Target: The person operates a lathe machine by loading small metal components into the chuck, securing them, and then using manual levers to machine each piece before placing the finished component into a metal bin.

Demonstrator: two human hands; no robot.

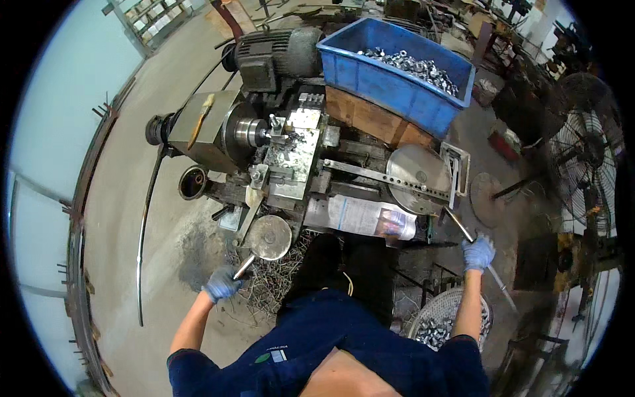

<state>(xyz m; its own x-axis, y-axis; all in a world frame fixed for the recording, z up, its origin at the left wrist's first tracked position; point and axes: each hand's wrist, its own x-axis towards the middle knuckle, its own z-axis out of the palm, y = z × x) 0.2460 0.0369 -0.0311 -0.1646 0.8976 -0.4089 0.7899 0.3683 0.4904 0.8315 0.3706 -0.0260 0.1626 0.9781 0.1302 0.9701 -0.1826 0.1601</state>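
Both my hands wear blue-grey gloves. My left hand (222,284) is closed round a metal lever handle (245,266) beside a round steel disc (270,237) at the near left of a lathe. My right hand (477,253) grips a second lever handle (460,225), which joins the end of a long perforated bar (387,177) on the right. Between them lies the machine bed with its tool slide (291,155), strewn with metal chips. The chuck (246,132) faces the tool holder (276,129); whether it is spinning I cannot tell.
A blue crate (397,83) of small metal parts stands on a wooden block (370,116) behind the bed. A brush (200,122) rests on the headstock. Near my right forearm is a basket (423,317) of parts. A fan (582,162) stands far right; shavings (264,284) litter the floor.
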